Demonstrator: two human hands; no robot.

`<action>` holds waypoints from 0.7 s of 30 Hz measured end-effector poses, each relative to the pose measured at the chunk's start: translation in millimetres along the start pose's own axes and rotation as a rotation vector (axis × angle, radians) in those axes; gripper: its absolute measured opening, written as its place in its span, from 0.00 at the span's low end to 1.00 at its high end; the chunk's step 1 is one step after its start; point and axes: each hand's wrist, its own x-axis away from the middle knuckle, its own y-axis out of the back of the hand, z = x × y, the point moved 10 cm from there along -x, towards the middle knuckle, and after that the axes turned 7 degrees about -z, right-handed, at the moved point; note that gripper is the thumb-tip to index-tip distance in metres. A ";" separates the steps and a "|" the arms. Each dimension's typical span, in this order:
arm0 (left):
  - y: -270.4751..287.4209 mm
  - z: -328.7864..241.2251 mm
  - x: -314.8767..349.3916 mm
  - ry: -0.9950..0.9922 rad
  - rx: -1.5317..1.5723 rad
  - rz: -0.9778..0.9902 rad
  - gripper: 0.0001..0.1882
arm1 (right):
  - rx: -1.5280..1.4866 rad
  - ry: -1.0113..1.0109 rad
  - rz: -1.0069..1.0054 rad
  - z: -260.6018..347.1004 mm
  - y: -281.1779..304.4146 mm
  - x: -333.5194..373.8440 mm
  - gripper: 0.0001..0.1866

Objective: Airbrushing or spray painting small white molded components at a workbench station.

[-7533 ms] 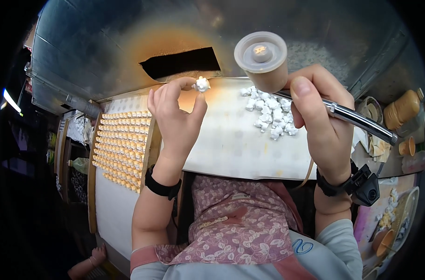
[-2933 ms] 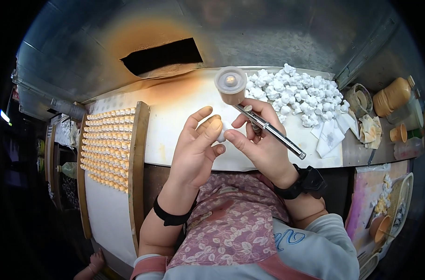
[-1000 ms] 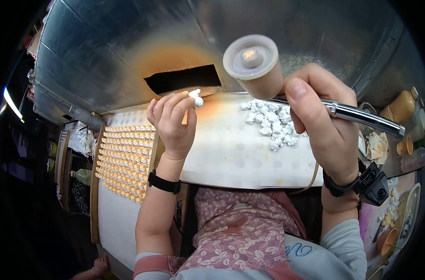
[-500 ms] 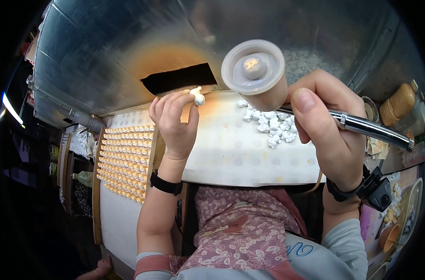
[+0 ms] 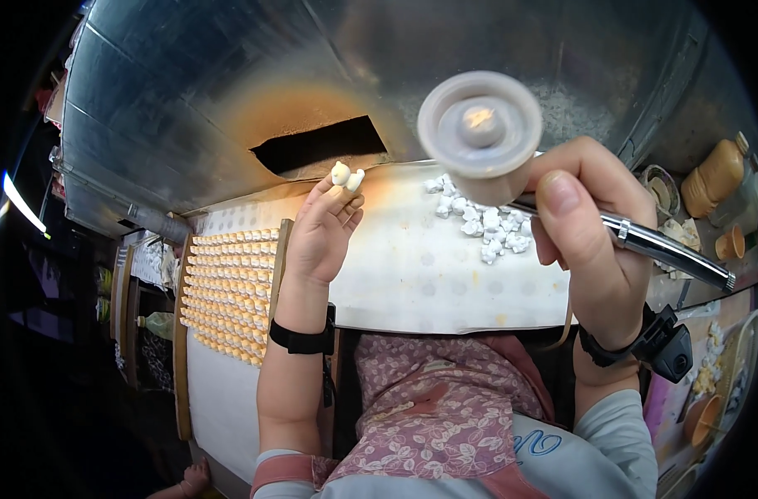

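My left hand (image 5: 319,237) pinches a small cream animal-shaped figurine (image 5: 340,174) between its fingertips, in front of a dark slot in the metal wall. The palm is turned upward. My right hand (image 5: 595,229) is wrapped round a chrome airbrush (image 5: 676,254), with the thumb on top. A translucent paint cup (image 5: 479,125) sits at the airbrush's front end and hides its nozzle. Just beyond the cup, on the white-covered table (image 5: 412,287), lies a loose pile of white figurines (image 5: 491,229).
A wooden-edged board (image 5: 284,262) at left bears tight rows of orange-tinted figurines (image 5: 229,287). The slot (image 5: 320,148) in the metal wall is ringed with orange overspray. Bottles (image 5: 716,173) and a small orange cup (image 5: 730,243) stand at right. Another person's hand (image 5: 195,477) shows at lower left.
My left hand has turned palm up, rolling the figurine so another side shows. My right hand has shifted slightly right with the airbrush.
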 end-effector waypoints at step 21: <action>-18.0 -17.5 13.0 -0.143 -0.172 -0.022 0.14 | 0.026 -0.030 0.071 -13.2 -1.3 2.4 0.13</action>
